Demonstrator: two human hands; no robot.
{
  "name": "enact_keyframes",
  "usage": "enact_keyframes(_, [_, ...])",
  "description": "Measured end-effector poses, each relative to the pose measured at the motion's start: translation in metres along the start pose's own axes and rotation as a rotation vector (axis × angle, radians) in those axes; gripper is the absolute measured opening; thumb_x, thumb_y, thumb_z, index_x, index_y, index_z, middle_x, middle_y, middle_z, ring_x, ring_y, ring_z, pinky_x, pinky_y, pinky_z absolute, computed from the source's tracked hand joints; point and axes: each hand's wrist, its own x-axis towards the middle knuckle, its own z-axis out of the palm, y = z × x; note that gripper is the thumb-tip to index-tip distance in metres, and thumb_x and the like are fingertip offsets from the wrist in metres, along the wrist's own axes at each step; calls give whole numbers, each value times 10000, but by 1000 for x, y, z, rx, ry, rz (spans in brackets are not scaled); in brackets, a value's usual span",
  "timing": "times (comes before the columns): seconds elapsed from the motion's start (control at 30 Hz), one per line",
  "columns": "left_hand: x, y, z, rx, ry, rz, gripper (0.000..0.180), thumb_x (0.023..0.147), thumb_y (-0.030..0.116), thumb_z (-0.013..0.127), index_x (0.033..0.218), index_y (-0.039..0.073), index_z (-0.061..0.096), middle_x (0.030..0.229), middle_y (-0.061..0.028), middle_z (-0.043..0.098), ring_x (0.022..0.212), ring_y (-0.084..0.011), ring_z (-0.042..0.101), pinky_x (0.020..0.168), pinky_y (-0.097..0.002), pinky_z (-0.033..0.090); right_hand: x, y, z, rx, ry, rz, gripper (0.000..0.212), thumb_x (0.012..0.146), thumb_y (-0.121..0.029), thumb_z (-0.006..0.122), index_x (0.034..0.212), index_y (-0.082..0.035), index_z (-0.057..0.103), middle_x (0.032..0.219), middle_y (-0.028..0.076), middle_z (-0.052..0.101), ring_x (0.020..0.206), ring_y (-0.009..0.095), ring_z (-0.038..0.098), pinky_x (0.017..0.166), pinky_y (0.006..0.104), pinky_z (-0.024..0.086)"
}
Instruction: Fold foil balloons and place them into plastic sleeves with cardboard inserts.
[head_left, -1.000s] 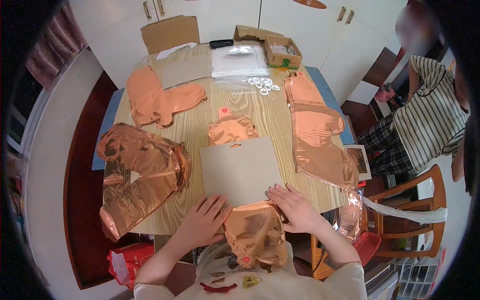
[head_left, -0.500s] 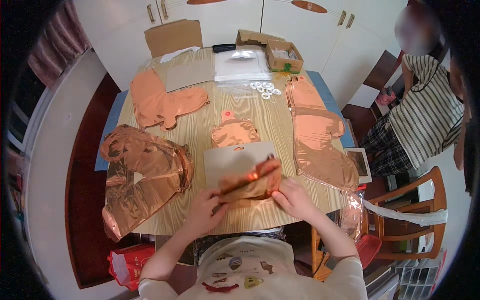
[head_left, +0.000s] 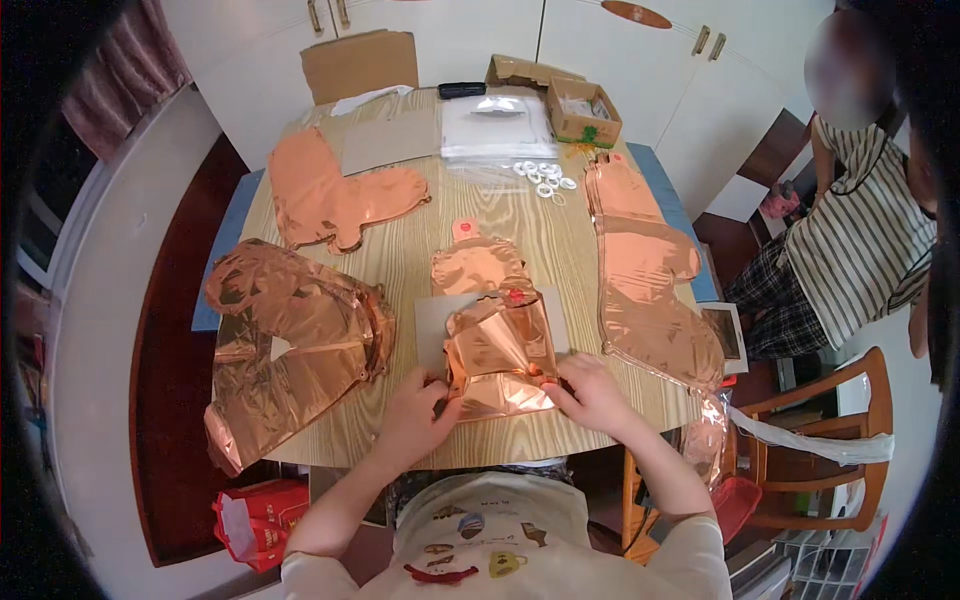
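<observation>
A folded copper-coloured foil balloon (head_left: 497,335) lies over a pale card (head_left: 432,315) near the table's front edge. My left hand (head_left: 420,412) pinches its lower left edge, and my right hand (head_left: 590,395) grips its lower right edge. Both hands are closed, the thumbs on top of the foil. A small red mark shows at the balloon's upper edge. Just beyond the card, partly covered by it, is another foil balloon (head_left: 478,263) with a red-marked tab.
Flat foil balloons lie at left (head_left: 300,345), far left (head_left: 330,195) and right (head_left: 650,270). At the back are clear plastic bags (head_left: 495,130), white rings (head_left: 545,178) and a small cardboard box (head_left: 583,113). A person in a striped top (head_left: 860,240) stands at right, beyond a wooden chair (head_left: 870,440).
The foil balloon, tilted and blurred by motion before, now rests flatter on the card with its folded part spread farther away from me. Both hands keep hold of its edges.
</observation>
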Motion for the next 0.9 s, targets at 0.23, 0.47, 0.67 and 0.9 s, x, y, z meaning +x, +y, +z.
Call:
enact_keyframes(0.23, [-1, -3, 8, 166, 109, 115, 171, 826, 172, 692, 847, 13, 633, 947, -157, 575, 758, -305, 611, 652, -390, 505, 5, -12, 6, -115, 78, 82, 235, 887, -264, 627, 842, -38, 584, 756, 154, 593, 769, 351, 582, 698, 462, 458])
enact_keyframes(0.47, [5, 2, 15, 263, 114, 17, 230, 866, 234, 652, 852, 17, 576, 922, -170, 577, 797, -363, 578, 686, -461, 466, 4, -6, 11, -139, 88, 101, 261, 889, -302, 634, 860, -46, 592, 741, 149, 591, 748, 338, 589, 685, 446, 464])
enact_keyframes(0.67, [5, -3, 20, 234, 142, -34, 228, 880, 245, 637, 897, 26, 578, 838, -162, 602, 805, -364, 579, 713, -474, 452, 5, -6, 16, -190, 117, 130, 273, 886, -303, 643, 934, -41, 579, 751, 146, 603, 746, 335, 603, 664, 441, 478])
enact_keyframes(0.9, [7, 1, 21, 203, 191, -69, 239, 876, 215, 637, 1025, 38, 581, 798, -152, 614, 803, -353, 593, 727, -466, 458, 8, -8, 17, -111, 101, 236, 321, 884, -271, 659, 1043, -29, 520, 797, 164, 629, 716, 364, 633, 600, 451, 499])
